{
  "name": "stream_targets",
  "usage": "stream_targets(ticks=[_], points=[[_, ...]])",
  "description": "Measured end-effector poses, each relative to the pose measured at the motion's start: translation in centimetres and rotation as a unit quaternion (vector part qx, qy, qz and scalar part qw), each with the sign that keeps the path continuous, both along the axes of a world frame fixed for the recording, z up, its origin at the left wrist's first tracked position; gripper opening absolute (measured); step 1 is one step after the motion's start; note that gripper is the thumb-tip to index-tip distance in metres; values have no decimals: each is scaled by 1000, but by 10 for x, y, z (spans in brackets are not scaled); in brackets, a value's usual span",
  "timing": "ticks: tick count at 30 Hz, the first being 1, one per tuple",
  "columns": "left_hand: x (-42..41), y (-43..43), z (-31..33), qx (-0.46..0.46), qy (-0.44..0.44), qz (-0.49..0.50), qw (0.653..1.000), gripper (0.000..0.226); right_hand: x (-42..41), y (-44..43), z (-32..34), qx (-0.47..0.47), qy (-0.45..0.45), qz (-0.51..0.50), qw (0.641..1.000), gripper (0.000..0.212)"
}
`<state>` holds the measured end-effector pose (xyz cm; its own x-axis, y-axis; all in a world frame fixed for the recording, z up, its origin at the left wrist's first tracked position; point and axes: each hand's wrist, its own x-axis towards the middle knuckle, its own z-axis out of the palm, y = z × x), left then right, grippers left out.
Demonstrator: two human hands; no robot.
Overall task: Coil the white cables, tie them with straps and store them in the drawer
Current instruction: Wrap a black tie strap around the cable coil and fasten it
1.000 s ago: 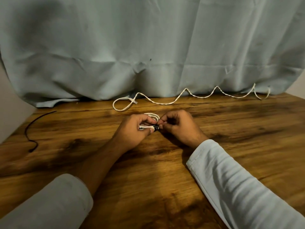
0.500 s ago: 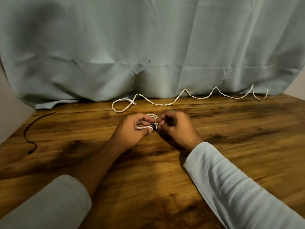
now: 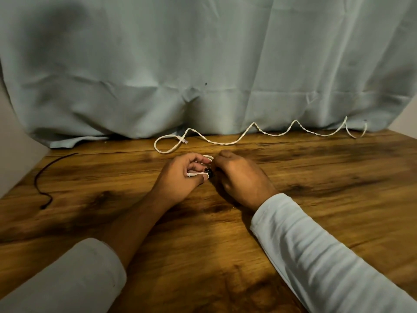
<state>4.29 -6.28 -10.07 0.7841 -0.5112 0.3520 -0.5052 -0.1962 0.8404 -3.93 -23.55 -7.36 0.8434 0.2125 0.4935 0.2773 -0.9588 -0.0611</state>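
Left sleeve [image 3: 67, 279] pale, pushed up the forearm — right sleeve [image 3: 316, 256] pale, creased crosswise.

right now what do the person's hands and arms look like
The left hand and the right hand are bare: no gloves, no rings or watch in view. Both arms wear pale long sleeves. The left sleeve is pushed up, leaving the forearm bare; the right sleeve reaches the wrist and shows crosswise folds.

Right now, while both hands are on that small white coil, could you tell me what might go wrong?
1. The left hand pinches the coiled cable; if the black strap at the right hand slips, the loops may spring open.
2. The long white cable lies kinked against the cloth and may snag its hem when pulled.
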Motion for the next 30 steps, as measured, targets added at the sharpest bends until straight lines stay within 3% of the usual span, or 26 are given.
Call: stream_targets(ticks=[2, 5, 9, 18, 30], points=[[0, 0, 0, -4, -3, -1, 1000, 42, 1, -2, -3, 39, -6, 3, 999, 15], [-1, -1, -1, -14, 1, -8, 1000, 39, 4, -8, -10, 191, -1, -1, 982, 10], [2, -1, -1, -24, 17, -12, 1000, 35, 5, -11, -13, 297, 17, -3, 955, 18], [4, 0, 0, -25, 35, -18, 999, 35, 7, -8, -12, 226, -8, 0, 974, 17], [5, 2, 0, -53, 49, -42, 996, 16, 6, -9, -18, 344, 40, -12, 938, 24]])
